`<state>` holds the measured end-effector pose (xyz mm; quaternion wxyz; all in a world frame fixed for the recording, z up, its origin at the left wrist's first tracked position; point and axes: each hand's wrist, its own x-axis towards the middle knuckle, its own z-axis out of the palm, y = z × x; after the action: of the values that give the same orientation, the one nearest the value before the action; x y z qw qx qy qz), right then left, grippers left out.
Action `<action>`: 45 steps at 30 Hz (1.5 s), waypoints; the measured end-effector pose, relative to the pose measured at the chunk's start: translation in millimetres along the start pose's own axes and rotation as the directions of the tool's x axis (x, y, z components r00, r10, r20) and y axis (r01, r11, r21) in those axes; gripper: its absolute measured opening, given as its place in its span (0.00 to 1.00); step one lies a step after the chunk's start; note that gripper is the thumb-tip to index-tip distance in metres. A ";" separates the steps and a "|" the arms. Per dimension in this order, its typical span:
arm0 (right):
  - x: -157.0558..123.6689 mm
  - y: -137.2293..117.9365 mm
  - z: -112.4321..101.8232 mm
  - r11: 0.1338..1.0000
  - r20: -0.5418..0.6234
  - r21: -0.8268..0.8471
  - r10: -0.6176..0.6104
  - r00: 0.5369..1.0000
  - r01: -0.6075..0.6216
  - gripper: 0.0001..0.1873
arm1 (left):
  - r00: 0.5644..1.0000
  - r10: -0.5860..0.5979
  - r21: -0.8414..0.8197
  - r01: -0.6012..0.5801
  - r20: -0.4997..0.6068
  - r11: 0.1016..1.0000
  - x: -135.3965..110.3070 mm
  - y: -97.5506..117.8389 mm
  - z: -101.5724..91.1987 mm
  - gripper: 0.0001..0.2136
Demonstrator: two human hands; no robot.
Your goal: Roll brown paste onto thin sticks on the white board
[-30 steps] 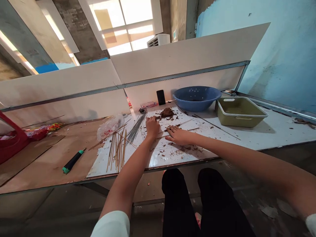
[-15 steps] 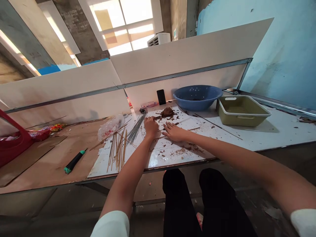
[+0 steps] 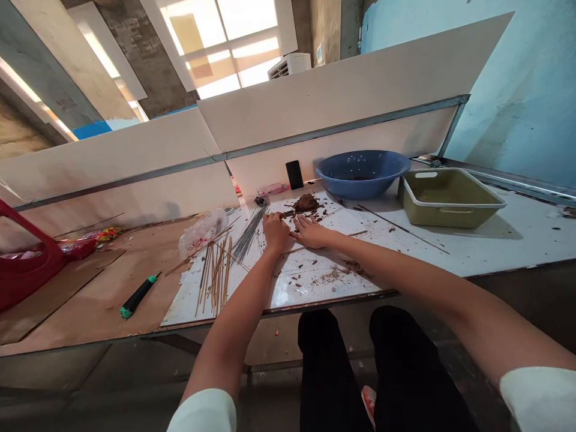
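Brown crumbs (image 3: pixel 333 275) litter the bench (image 3: pixel 472 252) at five o'clock from the right hand (image 3: pixel 310 232), which lies flat, fingers slightly spread; if it pressed unevenly, I'd guess any soft material underneath could break up. The left hand (image 3: pixel 275 233) is curled; whether it pinches anything, I can't tell. At twelve o'clock sits the lump (image 3: pixel 306 202), dark, rough and clumpy.

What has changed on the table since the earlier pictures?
The right hand has slid left, closer to the left hand. I can't see anything newly grasped or let go. The left hand, brown lump, blue basin and smartphone stayed about where they were.
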<state>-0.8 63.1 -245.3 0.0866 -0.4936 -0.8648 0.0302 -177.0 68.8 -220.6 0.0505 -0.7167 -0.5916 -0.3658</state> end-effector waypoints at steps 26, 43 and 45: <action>-27.6 99.0 -18.9 0.934 -0.270 0.218 -0.221 0.937 0.283 0.22 | 0.963 0.222 -0.024 -0.221 0.152 0.975 -5.6 17.7 11.8 0.12; -31.9 98.2 -22.4 0.926 -0.411 0.222 -0.196 0.890 0.306 0.05 | 0.920 0.293 -0.070 -0.284 0.262 0.956 -3.6 17.1 14.3 0.05; -32.0 96.7 -22.6 0.928 -0.418 0.220 -0.189 0.888 0.301 0.05 | 0.924 0.284 -0.082 -0.272 0.255 0.959 -3.7 18.1 13.4 0.05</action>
<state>101.3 84.2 -240.2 0.3285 -0.3580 -0.8730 0.0417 -154.9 67.2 -226.0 0.0063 -0.8366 -0.4768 -0.2696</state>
